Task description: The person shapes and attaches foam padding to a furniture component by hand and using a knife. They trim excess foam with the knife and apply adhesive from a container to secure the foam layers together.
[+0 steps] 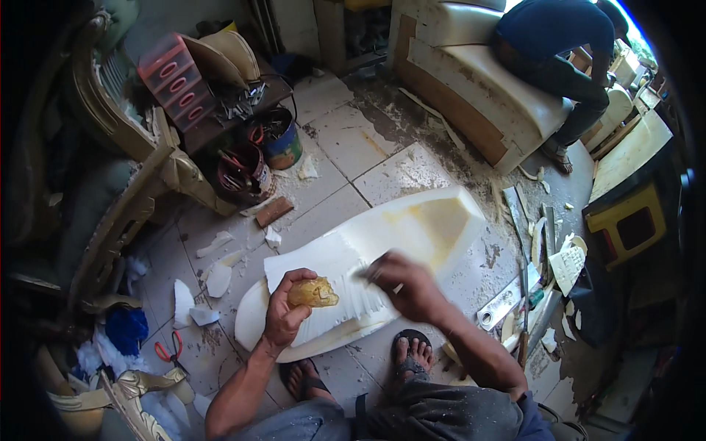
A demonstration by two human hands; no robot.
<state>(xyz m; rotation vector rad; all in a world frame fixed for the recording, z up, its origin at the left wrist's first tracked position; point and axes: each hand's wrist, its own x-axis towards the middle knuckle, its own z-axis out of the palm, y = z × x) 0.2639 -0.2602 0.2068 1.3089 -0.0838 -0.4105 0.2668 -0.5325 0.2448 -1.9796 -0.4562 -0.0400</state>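
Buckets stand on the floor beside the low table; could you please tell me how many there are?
2: a dark reddish bucket, nearer the camera, and a blue-green bucket just beyond it, rightward. Others may be hidden.

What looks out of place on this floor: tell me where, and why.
Red-handled scissors lie loose on the floor at the person's left, near white scraps. That looks odd because they could get stepped on.
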